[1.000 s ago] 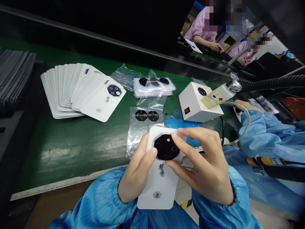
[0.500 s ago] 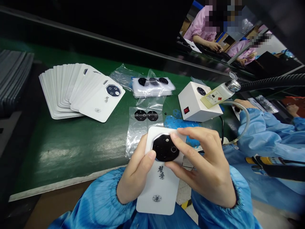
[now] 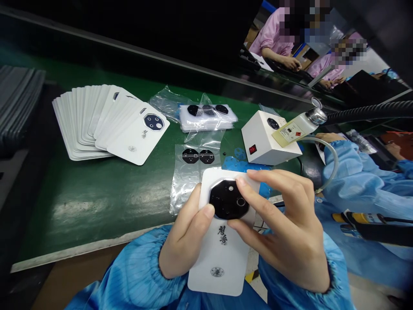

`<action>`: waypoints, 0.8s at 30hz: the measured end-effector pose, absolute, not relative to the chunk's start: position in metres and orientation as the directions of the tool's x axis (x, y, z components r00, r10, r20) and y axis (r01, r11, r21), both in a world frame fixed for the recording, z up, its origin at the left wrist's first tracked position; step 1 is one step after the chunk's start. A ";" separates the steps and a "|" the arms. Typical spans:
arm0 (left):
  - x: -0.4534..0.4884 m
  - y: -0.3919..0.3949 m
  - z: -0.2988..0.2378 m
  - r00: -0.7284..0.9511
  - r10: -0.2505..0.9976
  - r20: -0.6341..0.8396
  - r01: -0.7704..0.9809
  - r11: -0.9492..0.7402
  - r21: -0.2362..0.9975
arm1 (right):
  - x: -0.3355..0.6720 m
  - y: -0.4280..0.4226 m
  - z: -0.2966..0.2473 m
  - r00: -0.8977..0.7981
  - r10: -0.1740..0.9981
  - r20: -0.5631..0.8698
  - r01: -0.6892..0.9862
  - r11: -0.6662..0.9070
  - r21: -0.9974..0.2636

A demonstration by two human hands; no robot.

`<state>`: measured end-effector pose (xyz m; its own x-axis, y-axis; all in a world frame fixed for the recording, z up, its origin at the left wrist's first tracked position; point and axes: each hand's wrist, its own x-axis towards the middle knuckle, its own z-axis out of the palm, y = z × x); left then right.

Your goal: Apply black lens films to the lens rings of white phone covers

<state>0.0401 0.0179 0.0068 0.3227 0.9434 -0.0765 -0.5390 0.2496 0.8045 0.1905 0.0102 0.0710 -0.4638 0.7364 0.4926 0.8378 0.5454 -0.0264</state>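
A white phone back cover (image 3: 221,254) with black printed characters is held over my lap, in front of the green bench. My left hand (image 3: 183,239) grips its left edge, thumb resting against the black octagonal camera lens piece (image 3: 228,199) seated near the cover's top. My right hand (image 3: 284,232) pinches that lens piece between forefinger and thumb from the right side. Both sleeves are blue.
A fanned stack of white covers (image 3: 106,122) lies on the green bench (image 3: 97,193). Clear film with two black lenses (image 3: 197,156) and a bagged lens stack (image 3: 206,116) sit beyond my hands. A white box with red switch (image 3: 267,140) and a dispenser bottle (image 3: 298,127) stand right. A co-worker's blue sleeve (image 3: 361,181) is beside me.
The cover and both hands have shifted slightly right and toward me; the fingers keep pressing on the black lens piece.
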 end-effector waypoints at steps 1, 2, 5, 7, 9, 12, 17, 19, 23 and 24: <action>0.040 0.018 0.007 0.331 0.940 -0.082 -0.544 0.261 0.798 | 0.190 0.009 0.071 -0.460 0.738 0.493 0.840 0.542 -0.027; 0.040 0.018 0.008 0.341 0.936 -0.091 -0.549 0.277 0.789 | 0.190 0.008 0.072 -0.457 0.740 0.493 0.842 0.539 -0.027; 0.039 0.018 0.010 0.378 0.917 -0.125 -0.564 0.335 0.755 | 0.189 0.005 0.074 -0.449 0.744 0.494 0.850 0.527 -0.021; 0.039 0.017 0.011 0.390 0.910 -0.142 -0.568 0.359 0.740 | 0.188 0.003 0.075 -0.437 0.753 0.492 0.859 0.511 -0.018; 0.039 0.017 0.012 0.397 0.905 -0.152 -0.575 0.375 0.727 | 0.188 0.001 0.076 -0.429 0.760 0.488 0.866 0.500 -0.017; 0.039 0.017 0.012 0.404 0.903 -0.148 -0.590 0.381 0.712 | 0.187 0.000 0.077 -0.425 0.762 0.488 0.869 0.494 -0.013; 0.038 0.016 0.012 0.421 0.895 -0.149 -0.583 0.392 0.712 | 0.186 -0.002 0.078 -0.419 0.756 0.503 0.868 0.497 -0.023; 0.038 0.016 0.011 0.418 0.899 -0.129 -0.578 0.373 0.725 | 0.186 -0.002 0.078 -0.421 0.752 0.507 0.866 0.499 -0.022; 0.038 0.016 0.009 0.376 0.924 -0.069 -0.551 0.282 0.785 | 0.186 0.000 0.078 -0.423 0.750 0.509 0.866 0.500 -0.017; 0.038 0.016 0.009 0.366 0.929 -0.054 -0.541 0.260 0.800 | 0.186 0.000 0.077 -0.427 0.746 0.511 0.864 0.503 -0.013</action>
<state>0.0382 0.0158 0.0092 0.3662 0.9289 -0.0545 -0.5410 0.2602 0.7998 0.1862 0.0002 0.0774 -0.4267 0.7463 0.5109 0.8640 0.5033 -0.0135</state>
